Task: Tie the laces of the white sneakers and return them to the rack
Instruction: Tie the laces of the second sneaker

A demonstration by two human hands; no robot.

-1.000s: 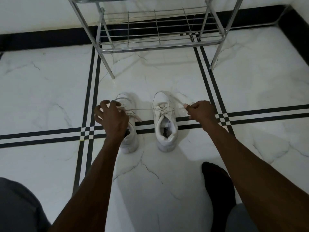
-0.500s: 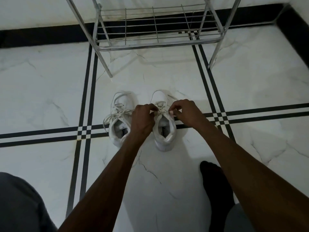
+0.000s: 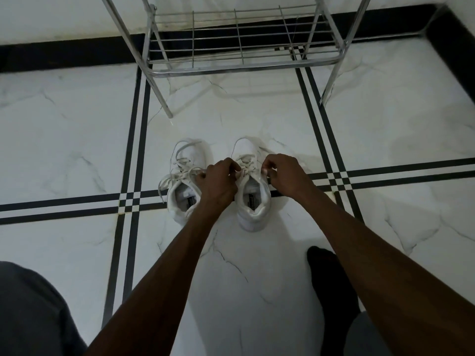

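2 white sneakers (image 3: 253,199) on floor before 1 metal rack (image 3: 241,51), top cut off. Left hand (image 3: 218,181) and right hand (image 3: 288,176) pinch right sneaker's laces (image 3: 246,163); knot hidden. Left sneaker's laces loose.

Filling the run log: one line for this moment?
step: tying | hands: left, right pinching laces | on: right sneaker | left sneaker: loose | rack: bare

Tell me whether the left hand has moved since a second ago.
Yes. The left hand has moved right, from over the left sneaker to the right sneaker, judged against the black floor stripes.
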